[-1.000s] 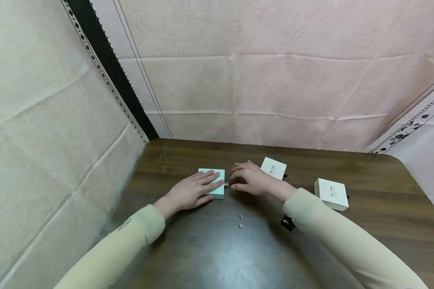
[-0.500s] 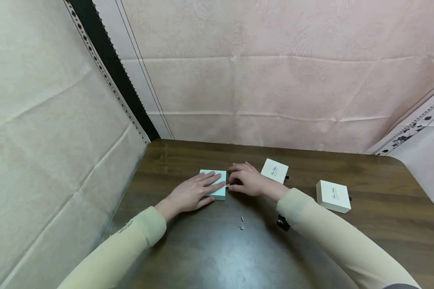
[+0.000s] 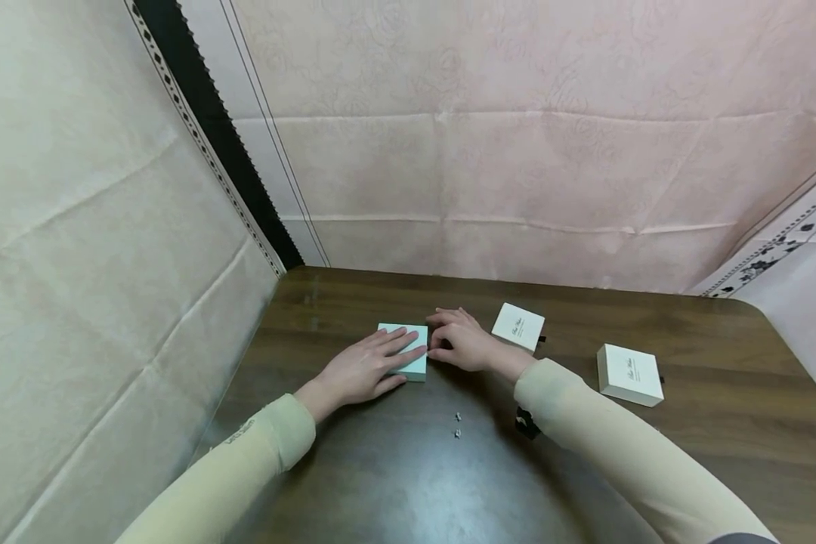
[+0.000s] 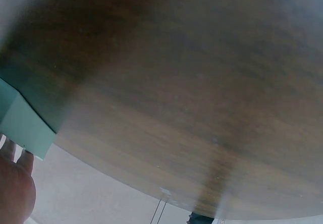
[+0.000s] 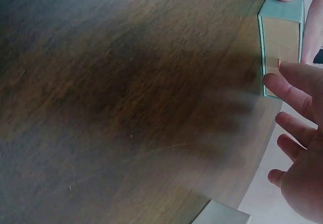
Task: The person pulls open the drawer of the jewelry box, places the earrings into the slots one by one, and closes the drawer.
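Note:
A mint-green box (image 3: 417,370) lies flat on the wooden table. Across its top my left hand (image 3: 363,366) rests with straight, spread fingers, the thumb near its front edge. At the box's right side is my right hand (image 3: 465,341). The right wrist view shows the box's tan drawer front (image 5: 282,35) and a small pull tab (image 5: 279,61); my right thumb and index finger pinch at this tab and partly cover it. The other right fingers are loosely bent. Two tiny shiny pieces, one farther (image 3: 459,416) and one nearer (image 3: 458,434), lie in front of the hands.
Beyond my right wrist lies a white box (image 3: 519,325) with dark lettering and a black tab. Another white box (image 3: 630,374) sits farther right. Pale patterned cloth (image 3: 517,166) hangs behind the table (image 3: 353,483) and at its left.
My right hand has moved slightly left to the mint-green box's side, and its fingers now cover the tab that showed earlier. The left hand stays on the box. The head view has shifted slightly.

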The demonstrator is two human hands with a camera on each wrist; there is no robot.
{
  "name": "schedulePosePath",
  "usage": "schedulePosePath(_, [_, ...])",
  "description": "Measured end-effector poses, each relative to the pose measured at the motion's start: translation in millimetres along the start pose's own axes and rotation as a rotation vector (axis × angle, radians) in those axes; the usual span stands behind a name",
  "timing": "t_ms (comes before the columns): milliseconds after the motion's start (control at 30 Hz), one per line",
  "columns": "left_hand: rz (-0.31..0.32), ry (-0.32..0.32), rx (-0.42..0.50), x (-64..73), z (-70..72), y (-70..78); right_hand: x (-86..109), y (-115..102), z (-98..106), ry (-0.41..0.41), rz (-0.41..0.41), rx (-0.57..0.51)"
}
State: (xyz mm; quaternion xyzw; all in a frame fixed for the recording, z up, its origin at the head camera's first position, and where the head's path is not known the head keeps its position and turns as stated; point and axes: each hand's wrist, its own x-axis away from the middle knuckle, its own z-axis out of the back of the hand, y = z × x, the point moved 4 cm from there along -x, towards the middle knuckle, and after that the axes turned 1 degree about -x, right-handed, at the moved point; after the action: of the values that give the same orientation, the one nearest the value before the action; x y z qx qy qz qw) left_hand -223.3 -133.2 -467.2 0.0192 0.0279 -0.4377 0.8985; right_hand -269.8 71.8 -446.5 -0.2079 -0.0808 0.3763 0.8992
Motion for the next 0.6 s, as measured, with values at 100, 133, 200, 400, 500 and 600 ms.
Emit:
schedulePosePath(100, [0.003, -0.002, -0.001, 0.0, 0.1, 0.1, -1.4, 0.1, -1.2, 0.006, -0.004, -0.013])
schedulePosePath(133, [0.003, -0.003, -0.003, 0.1, -0.3, 0.3, -1.7, 0.1, -1.9, 0.009, -0.003, -0.012])
schedulePosePath(200, [0.003, -0.002, -0.008, 0.1, -1.0, 0.6, -2.5, -0.2, -2.8, 0.012, -0.003, -0.013])
schedulePosePath(400, [-0.002, 0.005, -0.004, 0.1, -1.5, 0.6, -4.4, -1.0, -4.5, 0.025, -0.004, -0.006])
schedulePosePath(500, [-0.005, 0.011, -0.001, 0.3, -1.4, 0.3, -5.2, -0.9, -5.0, 0.030, 0.003, 0.004])
schedulePosePath(600, [-0.005, 0.016, 0.006, 0.5, -1.1, -0.1, -5.9, -1.5, -4.6, 0.030, 0.014, 0.017])
